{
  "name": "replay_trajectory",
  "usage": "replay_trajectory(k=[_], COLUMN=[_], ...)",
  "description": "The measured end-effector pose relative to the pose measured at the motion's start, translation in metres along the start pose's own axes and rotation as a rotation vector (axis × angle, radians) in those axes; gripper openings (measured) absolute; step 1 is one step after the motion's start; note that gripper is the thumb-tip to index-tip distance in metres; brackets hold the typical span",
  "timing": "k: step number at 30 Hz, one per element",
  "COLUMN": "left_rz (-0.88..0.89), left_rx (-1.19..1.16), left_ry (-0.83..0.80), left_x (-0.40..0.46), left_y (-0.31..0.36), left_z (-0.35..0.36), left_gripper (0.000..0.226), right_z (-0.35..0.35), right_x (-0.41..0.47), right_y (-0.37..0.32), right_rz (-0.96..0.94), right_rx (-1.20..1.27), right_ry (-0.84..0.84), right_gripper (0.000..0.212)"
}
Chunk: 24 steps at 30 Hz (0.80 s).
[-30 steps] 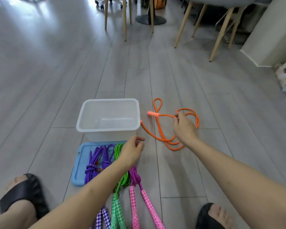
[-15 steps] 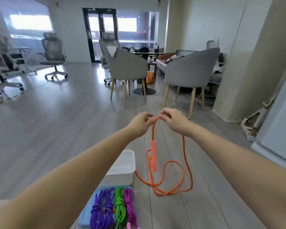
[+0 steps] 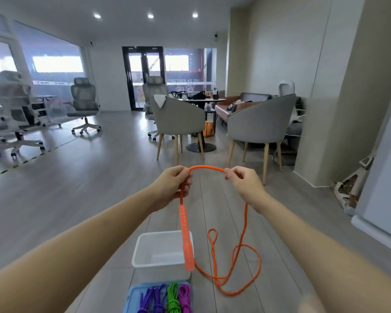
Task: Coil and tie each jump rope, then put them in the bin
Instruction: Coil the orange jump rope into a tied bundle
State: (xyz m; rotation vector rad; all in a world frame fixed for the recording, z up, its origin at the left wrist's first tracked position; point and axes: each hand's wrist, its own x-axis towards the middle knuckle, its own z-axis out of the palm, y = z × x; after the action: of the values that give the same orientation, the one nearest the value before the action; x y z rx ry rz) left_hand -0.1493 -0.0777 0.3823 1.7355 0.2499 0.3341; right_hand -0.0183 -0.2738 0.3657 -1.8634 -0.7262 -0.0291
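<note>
1. Setting: open-plan office with a lounge corner.
2. Left of frame: mesh office chairs (image 3: 84, 105) on castors, beside glass partitions (image 3: 52, 71).
3. Centre: grey tub chairs (image 3: 178, 123) on wooden legs around a round table (image 3: 201, 100).
4. Centre right: brown sofa (image 3: 226, 105) against the wall.
5. Upper frame: recessed ceiling lights (image 3: 150, 16).
6. Centre background: black-framed glass doors (image 3: 142, 75).
7. Throughout: grey plank floor (image 3: 88, 177).

A clear plastic bin (image 3: 160, 254) stands on the floor (image 3: 95, 199), a blue plastic lid (image 3: 131, 297) before it carrying coiled ropes (image 3: 167, 299); orange jump rope (image 3: 233, 263) lies right.
</note>
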Motion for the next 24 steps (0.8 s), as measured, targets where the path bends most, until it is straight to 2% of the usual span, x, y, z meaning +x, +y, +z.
replay_trajectory(k=[4, 8, 12, 18, 20, 24], left_rz=[-0.052, -0.072, -0.093, -0.127, -0.125, -0.125], left_rx=[-0.179, -0.13, -0.093, -0.113, -0.156, -0.255], left_ry=[0.01, -0.03, 0.04, 0.168, 0.183, 0.147], left_x=[-0.012, -0.01, 0.0, 0.009, 0.011, 0.009], left_y=[-0.037, -0.057, -0.063, -0.073, -0.074, -0.072], left_z=[-0.015, -0.022, -0.021, -0.021, -0.017, -0.006], left_gripper=[0.023, 0.024, 0.024, 0.024, 0.023, 0.024], right_z=[0.036, 0.056, 0.069, 0.094, 0.101, 0.109], right_x=[0.007, 0.014, 0.017, 0.009, 0.005, -0.006], right_y=[0.002, 0.01, 0.017, 0.01, 0.007, -0.003], right_rz=[0.006, 0.015, 0.036, 0.085, 0.1, 0.149], right_rx=[0.026, 0.045, 0.144, 0.167, 0.243, 0.412], right_ry=[-0.018, -0.036, 0.027, -0.065, -0.052, 0.019], right_gripper=[0.023, 0.021, 0.018, 0.038, 0.035, 0.016])
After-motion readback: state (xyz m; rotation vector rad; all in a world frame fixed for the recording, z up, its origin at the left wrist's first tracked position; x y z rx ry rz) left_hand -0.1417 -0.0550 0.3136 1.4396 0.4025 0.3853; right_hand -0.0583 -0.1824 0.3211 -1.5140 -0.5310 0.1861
